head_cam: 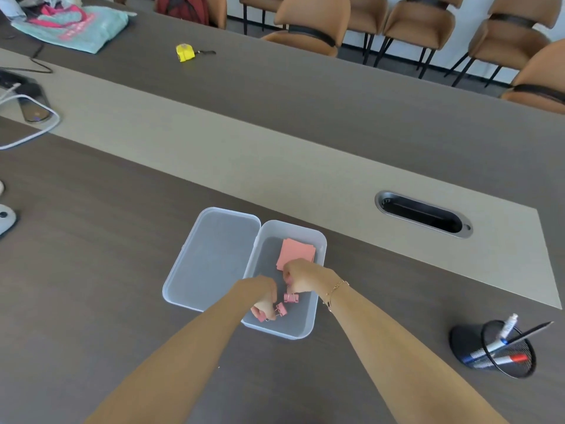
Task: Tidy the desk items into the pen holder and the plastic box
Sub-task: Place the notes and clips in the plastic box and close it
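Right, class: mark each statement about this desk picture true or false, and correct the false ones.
1. Both hands, left hand and right hand, are over the box. True.
2. The lid is shut. False: it lies open to the box's left.
3. Pink notes lie in the box. True.
4. The pen holder is empty. False: it holds pens.
5. The tape measure is in the box. False: it lies far off on the table.
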`<state>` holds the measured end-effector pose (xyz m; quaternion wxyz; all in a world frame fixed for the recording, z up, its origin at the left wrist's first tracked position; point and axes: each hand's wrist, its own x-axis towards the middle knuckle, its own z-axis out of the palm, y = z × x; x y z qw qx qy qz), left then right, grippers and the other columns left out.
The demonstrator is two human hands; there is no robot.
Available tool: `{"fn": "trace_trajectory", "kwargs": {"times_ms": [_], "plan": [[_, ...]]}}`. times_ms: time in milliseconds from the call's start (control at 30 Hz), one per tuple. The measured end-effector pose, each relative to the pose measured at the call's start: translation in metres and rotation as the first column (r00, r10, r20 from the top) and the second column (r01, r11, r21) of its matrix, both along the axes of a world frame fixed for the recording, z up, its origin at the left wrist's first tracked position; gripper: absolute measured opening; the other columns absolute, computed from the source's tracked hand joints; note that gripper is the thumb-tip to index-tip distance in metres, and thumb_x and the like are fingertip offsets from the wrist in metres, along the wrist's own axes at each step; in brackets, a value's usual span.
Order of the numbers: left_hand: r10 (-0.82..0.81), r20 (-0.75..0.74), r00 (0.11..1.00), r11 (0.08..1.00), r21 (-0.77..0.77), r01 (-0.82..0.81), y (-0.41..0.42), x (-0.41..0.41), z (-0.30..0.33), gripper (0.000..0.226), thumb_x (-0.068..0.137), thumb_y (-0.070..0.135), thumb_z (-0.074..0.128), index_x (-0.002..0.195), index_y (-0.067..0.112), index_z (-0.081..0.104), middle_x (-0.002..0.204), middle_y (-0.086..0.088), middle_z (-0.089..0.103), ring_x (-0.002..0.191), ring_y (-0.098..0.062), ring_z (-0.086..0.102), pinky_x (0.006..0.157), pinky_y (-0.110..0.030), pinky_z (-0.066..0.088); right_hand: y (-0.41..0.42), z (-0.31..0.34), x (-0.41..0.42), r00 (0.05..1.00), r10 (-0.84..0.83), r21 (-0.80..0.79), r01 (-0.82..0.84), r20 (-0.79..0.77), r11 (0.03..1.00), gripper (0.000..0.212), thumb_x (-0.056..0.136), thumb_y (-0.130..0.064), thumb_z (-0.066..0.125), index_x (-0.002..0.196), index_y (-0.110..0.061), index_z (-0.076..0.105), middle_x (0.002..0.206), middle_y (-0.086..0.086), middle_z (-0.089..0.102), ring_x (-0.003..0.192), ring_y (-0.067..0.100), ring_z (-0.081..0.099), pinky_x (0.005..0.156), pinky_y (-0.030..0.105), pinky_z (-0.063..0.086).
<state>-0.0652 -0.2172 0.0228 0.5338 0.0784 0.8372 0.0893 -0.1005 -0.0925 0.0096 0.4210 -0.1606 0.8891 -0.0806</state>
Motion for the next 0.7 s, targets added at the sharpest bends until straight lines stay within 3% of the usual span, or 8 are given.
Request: {"fn": "trace_trajectory", "kwargs": {"times_ms": [100, 200, 300, 367, 433, 500, 600, 700], "plan": [[0.110, -0.088, 0.990, 0.990, 0.098, -0.101, -0.004, -0.002, 0.002, 0.019, 0.085, 0.007, 0.047, 0.098, 0.017, 0.057, 0.076, 0.001, 0.057, 0.066, -0.020, 0.061, 0.067, -0.026, 0.051, 0.004, 0.002, 0.001, 0.998, -0.054, -0.093, 0.051, -0.034, 0.994, 0.038, 0.088, -0.008, 0.057, 0.126, -0.007, 0.057, 0.130, 0.009, 0.057, 0.119, 0.030, 0.052, 0.090, 0.031, 0.043], [0.446, -0.169, 0.879, 0.859, 0.359, -0.366, -0.009, -0.008, 0.010, 0.034, 0.088, 0.005, 0.037, 0.104, 0.018, 0.063, 0.084, -0.003, 0.059, 0.059, -0.019, 0.059, 0.059, -0.029, 0.051, 0.007, 0.005, 0.002, 0.996, -0.079, -0.163, 0.071, -0.045, 0.984, 0.037, 0.090, 0.002, 0.049, 0.126, -0.006, 0.056, 0.130, 0.013, 0.057, 0.113, 0.030, 0.054, 0.083, 0.027, 0.038], [0.642, -0.378, 0.667, 0.740, 0.534, -0.409, -0.017, -0.016, 0.024, 0.027, 0.093, 0.010, 0.041, 0.092, 0.022, 0.066, 0.088, -0.004, 0.062, 0.069, -0.022, 0.057, 0.067, -0.034, 0.050, 0.011, 0.010, 0.008, 0.991, -0.121, -0.212, 0.108, -0.049, 0.971, 0.045, 0.090, 0.009, 0.039, 0.131, -0.004, 0.053, 0.139, 0.010, 0.052, 0.125, 0.027, 0.049, 0.094, 0.027, 0.038], [0.722, -0.520, 0.457, 0.690, 0.584, -0.428, -0.027, -0.020, 0.031, 0.027, 0.094, 0.010, 0.039, 0.099, 0.012, 0.066, 0.096, -0.011, 0.061, 0.073, -0.024, 0.055, 0.066, -0.033, 0.046, 0.015, 0.015, 0.014, 0.981, -0.166, -0.250, 0.136, -0.104, 0.959, 0.045, 0.092, 0.008, 0.037, 0.132, -0.006, 0.052, 0.136, 0.010, 0.053, 0.125, 0.027, 0.050, 0.088, 0.025, 0.037], [0.735, -0.607, 0.304, 0.668, 0.566, -0.483, -0.041, -0.023, 0.033, 0.030, 0.092, 0.005, 0.041, 0.114, 0.007, 0.062, 0.113, -0.019, 0.058, 0.091, -0.030, 0.055, 0.073, -0.038, 0.047, 0.022, 0.020, 0.023, 0.968, -0.174, -0.277, 0.119, -0.182, 0.953, 0.043, 0.091, 0.009, 0.038, 0.128, -0.005, 0.054, 0.133, 0.012, 0.053, 0.118, 0.029, 0.053, 0.086, 0.026, 0.038], [0.713, -0.640, 0.287, 0.649, 0.446, -0.617, -0.057, -0.023, 0.030, 0.042, 0.090, 0.003, 0.044, 0.131, 0.005, 0.050, 0.131, -0.021, 0.047, 0.117, -0.038, 0.045, 0.091, -0.044, 0.043, 0.033, 0.022, 0.035, 0.952, -0.144, -0.284, 0.064, -0.269, 0.957, 0.043, 0.085, 0.014, 0.043, 0.121, -0.005, 0.058, 0.134, 0.013, 0.049, 0.115, 0.029, 0.053, 0.085, 0.031, 0.043], [0.715, -0.583, 0.386, 0.599, 0.228, -0.767, -0.076, -0.021, 0.025, 0.047, 0.089, 0.008, 0.047, 0.136, 0.000, 0.040, 0.137, -0.024, 0.040, 0.127, -0.041, 0.037, 0.103, -0.048, 0.036, 0.050, 0.020, 0.051, 0.874, -0.128, -0.222, 0.024, -0.468, 0.975, 0.043, 0.083, 0.011, 0.048, 0.123, -0.004, 0.052, 0.150, 0.012, 0.032, 0.138, 0.028, 0.035, 0.087, 0.039, 0.051], [0.701, -0.581, 0.413, 0.608, 0.186, -0.772, -0.080, -0.015, 0.019, 0.048, 0.089, 0.008, 0.052, 0.135, 0.001, 0.040, 0.137, -0.023, 0.038, 0.127, -0.040, 0.035, 0.101, -0.051, 0.037, 0.060, 0.017, 0.063, 0.788, -0.383, -0.308, 0.256, -0.482, 0.916, 0.059, 0.088, 0.002, 0.050, 0.142, -0.007, 0.029, 0.156, 0.013, 0.020, 0.143, 0.030, 0.024, 0.089, 0.039, 0.053]]}}
